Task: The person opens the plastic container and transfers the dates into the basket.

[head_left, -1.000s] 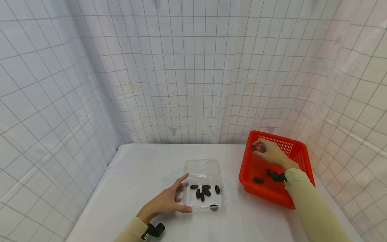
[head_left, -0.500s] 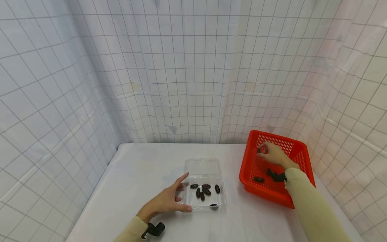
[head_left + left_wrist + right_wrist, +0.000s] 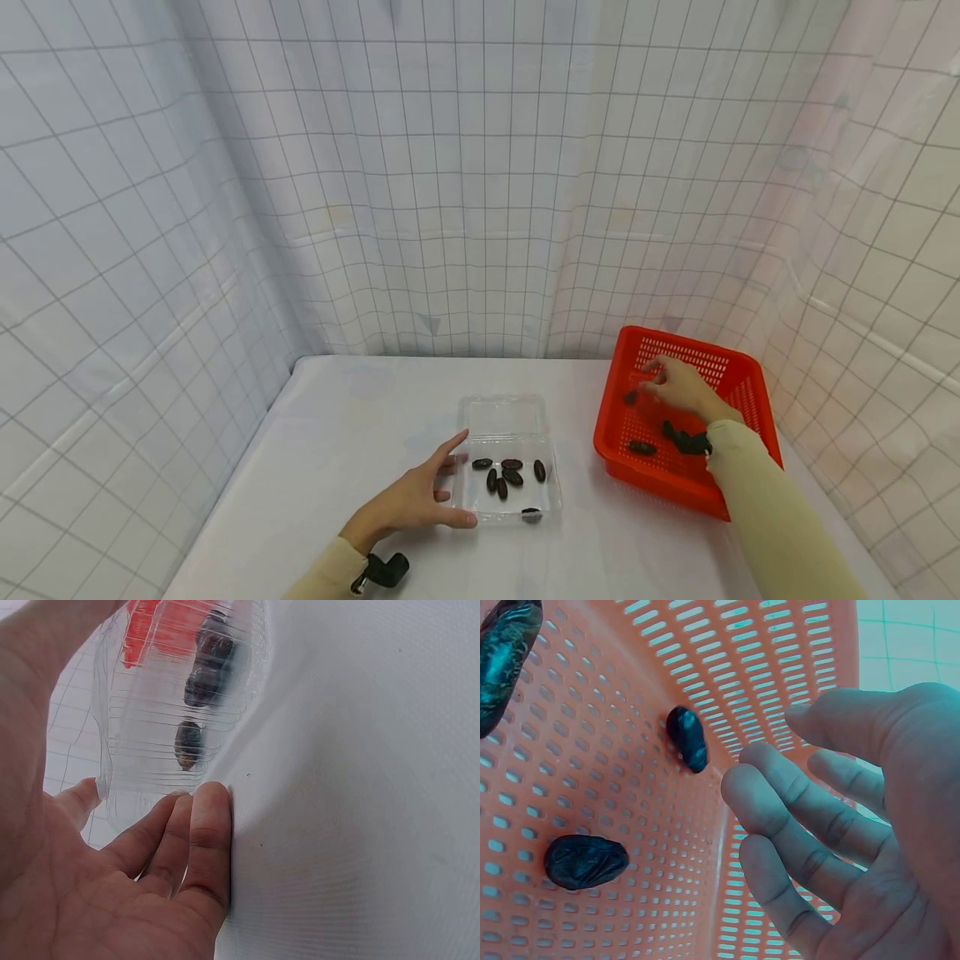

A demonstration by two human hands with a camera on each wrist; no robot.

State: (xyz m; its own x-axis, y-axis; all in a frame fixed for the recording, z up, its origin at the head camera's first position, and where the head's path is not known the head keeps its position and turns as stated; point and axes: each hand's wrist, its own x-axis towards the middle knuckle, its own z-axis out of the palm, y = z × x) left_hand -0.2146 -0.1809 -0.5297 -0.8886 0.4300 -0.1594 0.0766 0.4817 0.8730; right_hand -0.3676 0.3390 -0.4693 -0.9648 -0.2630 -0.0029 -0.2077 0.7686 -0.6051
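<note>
My left hand [image 3: 408,500] rests against the left side of a clear plastic clamshell box [image 3: 553,492], thumb at its near corner and fingers spread along it. The left wrist view shows fingertips [image 3: 210,799] touching the box's ribbed wall. Several dark brown dates [image 3: 512,477] lie inside, and the clear lid [image 3: 501,414] is folded back. My right hand [image 3: 686,390] hovers inside a red perforated basket [image 3: 626,467], its fingers loosely bent with nothing between them. In the right wrist view, three dates are visible in the basket: one upper left [image 3: 506,660], one lower [image 3: 585,861] and one nearer the fingers [image 3: 687,739].
A white-covered table [image 3: 352,417] carries the box in the middle and the basket at the right. White grid-patterned curtains [image 3: 480,208] enclose the back and both sides. Each wrist wears a black camera mount [image 3: 386,571].
My right hand has let go of the date it pinched, and a date now shows in the basket below and left of the fingers. My left hand and the box stay put.
</note>
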